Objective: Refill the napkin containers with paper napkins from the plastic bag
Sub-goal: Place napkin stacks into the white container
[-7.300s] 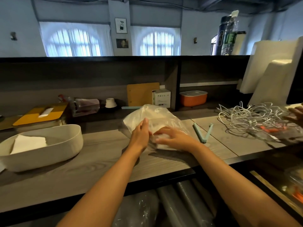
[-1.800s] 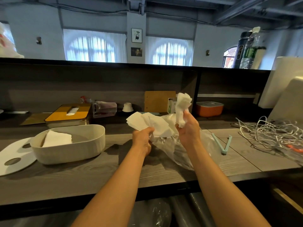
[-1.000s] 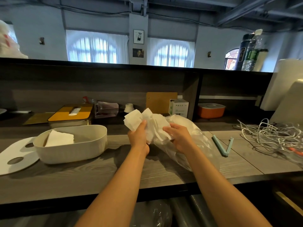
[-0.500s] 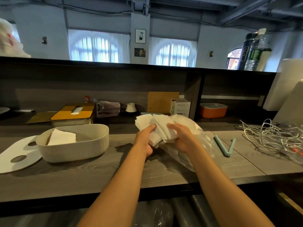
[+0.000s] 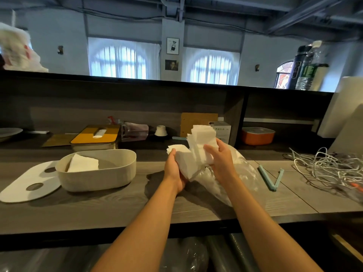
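Grey wood-grain surface (image 5: 117, 205) runs across the view beneath a dark shelf, with arched windows in the wall beyond. At the centre, both hands hold a loose stack of white paper napkins (image 5: 196, 154) raised above the surface. The left hand (image 5: 174, 171) cups the stack from below and from the 9 o'clock side, fingers curled round its edge. The right hand (image 5: 222, 160) grips it from the 3 o'clock side, thumb across the front sheets, fingers wrapped behind. Directly beneath the hands, toward 4 o'clock, lies the clear plastic bag (image 5: 235, 179), crumpled on the surface and touching the lower napkins. At 9 o'clock from the hands stands the oval cream napkin container (image 5: 98, 177), open, with a few folded napkins (image 5: 82, 163) lying in its left half. Its flat white lid (image 5: 23, 185), pierced by two round holes, lies just beside it, farther toward 9 o'clock. At 3 o'clock from the bag rests a pale blue clip (image 5: 271, 177), opened in a V, and beyond it a tangle of white cables (image 5: 324, 167).
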The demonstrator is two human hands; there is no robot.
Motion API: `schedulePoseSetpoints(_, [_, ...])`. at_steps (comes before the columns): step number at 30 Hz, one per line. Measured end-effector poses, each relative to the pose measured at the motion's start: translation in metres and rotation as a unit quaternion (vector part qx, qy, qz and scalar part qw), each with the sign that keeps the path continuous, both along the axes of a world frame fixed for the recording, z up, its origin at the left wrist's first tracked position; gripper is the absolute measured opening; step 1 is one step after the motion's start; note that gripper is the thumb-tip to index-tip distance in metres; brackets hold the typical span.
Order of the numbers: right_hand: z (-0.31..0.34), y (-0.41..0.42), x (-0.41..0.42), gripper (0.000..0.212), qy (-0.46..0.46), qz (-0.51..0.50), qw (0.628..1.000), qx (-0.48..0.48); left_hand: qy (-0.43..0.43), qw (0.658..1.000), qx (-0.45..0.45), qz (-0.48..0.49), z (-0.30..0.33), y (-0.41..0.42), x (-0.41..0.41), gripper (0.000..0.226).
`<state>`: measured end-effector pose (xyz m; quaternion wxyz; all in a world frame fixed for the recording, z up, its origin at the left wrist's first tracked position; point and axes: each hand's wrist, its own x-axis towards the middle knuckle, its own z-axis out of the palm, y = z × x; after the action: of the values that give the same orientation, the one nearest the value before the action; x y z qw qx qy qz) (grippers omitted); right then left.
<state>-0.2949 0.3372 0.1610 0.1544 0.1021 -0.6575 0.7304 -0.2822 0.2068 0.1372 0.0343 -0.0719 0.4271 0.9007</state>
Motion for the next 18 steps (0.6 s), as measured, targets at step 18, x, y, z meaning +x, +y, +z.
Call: schedulePoseSetpoints(18, [-0.017,-0.085,0.026,0.047,-0.109,0.125,0.95,0.263,-0.003,0.993,-0.109,0.04,-0.004,-0.075,0.03,0.041])
